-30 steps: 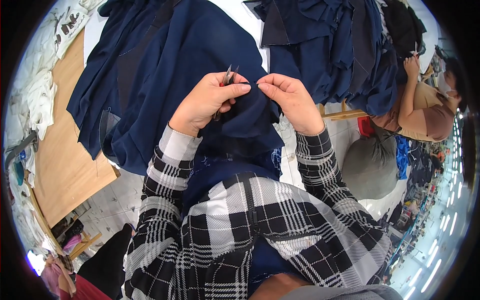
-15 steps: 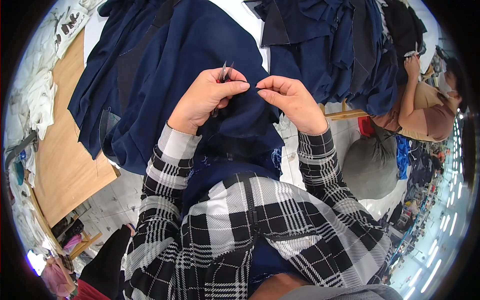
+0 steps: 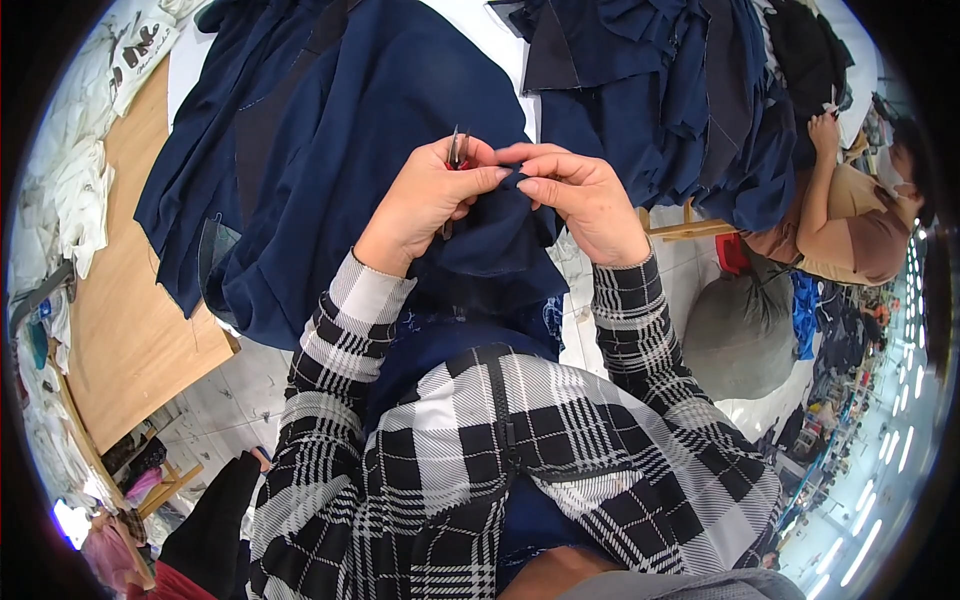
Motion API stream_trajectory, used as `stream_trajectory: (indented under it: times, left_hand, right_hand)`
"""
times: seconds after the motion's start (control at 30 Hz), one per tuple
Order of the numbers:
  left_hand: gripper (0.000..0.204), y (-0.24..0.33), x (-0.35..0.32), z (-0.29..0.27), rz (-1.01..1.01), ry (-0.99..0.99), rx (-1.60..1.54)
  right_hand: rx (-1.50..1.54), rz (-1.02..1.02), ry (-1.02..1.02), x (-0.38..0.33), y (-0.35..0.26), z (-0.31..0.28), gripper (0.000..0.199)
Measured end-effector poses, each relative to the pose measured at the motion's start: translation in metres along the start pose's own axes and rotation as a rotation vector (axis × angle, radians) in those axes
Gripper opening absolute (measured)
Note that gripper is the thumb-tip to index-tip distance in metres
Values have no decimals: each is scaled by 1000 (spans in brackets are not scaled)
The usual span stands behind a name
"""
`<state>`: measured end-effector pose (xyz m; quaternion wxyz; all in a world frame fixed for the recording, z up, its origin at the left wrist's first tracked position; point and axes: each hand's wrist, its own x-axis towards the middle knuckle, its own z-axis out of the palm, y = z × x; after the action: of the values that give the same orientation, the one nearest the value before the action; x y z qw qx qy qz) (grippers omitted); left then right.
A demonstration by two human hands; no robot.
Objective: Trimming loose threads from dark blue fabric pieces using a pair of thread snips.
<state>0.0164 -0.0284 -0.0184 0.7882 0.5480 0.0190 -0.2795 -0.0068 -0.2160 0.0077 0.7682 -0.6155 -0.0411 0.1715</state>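
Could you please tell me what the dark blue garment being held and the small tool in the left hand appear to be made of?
The navy garment looks like soft woven fabric, matte: it drapes and folds without shine. The small snips in the left hand seem to be metal: thin, grey, slightly glinting blades, with a red part near the fingers, possibly plastic. The right hand pinches the cloth.
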Motion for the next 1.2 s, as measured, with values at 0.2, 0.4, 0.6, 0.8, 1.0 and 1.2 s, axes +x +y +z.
stream_trajectory:
  times: [0.2, 0.4, 0.6, 0.8, 1.0, 1.2]
  left_hand:
    - [38, 7, -12, 7, 235, 202, 289]
    - [37, 6, -32, 15, 429, 92, 492]
    - [27, 12, -35, 26, 328, 103, 613]
    - [29, 9, -29, 25, 376, 120, 680]
    - [25, 7, -29, 24, 370, 116, 660]
    - [28, 7, -28, 22, 375, 113, 686]
  right_hand:
    - [101, -55, 125, 2, 11, -2, 14]
    - [-22, -199, 210, 5, 11, 3, 13]
    - [-157, -232, 214, 2, 8, 7, 14]
    - [-225, -250, 211, 0, 6, 7, 13]
    - [-293, -279, 208, 0, 5, 8, 12]
    - [-355, -288, 194, 2, 5, 7, 12]
